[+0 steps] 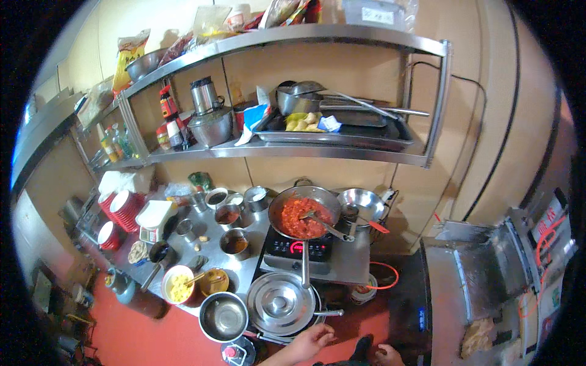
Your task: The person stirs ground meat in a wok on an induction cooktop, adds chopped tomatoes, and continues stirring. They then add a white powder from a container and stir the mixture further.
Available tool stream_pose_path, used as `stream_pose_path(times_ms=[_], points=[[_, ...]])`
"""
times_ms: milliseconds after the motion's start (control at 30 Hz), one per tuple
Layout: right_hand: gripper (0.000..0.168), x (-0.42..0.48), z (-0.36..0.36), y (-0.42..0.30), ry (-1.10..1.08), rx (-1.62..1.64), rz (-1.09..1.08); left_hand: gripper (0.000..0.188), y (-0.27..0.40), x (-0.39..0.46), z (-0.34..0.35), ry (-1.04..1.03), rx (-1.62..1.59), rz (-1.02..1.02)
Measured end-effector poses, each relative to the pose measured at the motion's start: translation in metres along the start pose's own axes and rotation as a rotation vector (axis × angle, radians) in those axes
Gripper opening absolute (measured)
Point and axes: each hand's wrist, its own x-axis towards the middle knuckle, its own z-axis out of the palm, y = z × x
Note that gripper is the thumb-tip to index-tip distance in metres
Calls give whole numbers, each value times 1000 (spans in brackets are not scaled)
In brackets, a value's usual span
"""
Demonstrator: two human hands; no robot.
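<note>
My left hand (317,339) is in front of the lidded steel pot (274,304), below its side handle, fingers loosely bent and nothing seen in it. At the bottom edge my right hand (388,356) is partly cut off, over the dark front of my clothing or shoe. A wok (304,187) with chunky red sauce (293,215) stands on a lit induction cooker (297,249), its long handle (305,265) pointing towards me. A metal spatula (327,226) rests in the sauce. Left of the lidded pot is an uncovered steel pan (223,316).
A steel bowl (364,201) and a red-handled tool (377,225) lie right of the wok. On the steel table (256,263) stand a bowl of yellow food (180,284), sauce pots (235,244), a scale (155,219) and red bowls (123,210). A loaded shelf (284,151) hangs above.
</note>
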Motion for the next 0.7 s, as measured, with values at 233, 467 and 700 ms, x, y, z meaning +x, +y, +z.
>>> stream_pose_path(times_ms=[233,467,700], points=[[29,92,-45,-196,-24,-65,-47,46,4,51,-43,497,191,-94],[68,215,-36,-384,88,-682,-702,59,-20,140,-52,779,354,-351],[71,330,15,-375,-286,-531,-482,58,-26,179,-48,805,152,-601]])
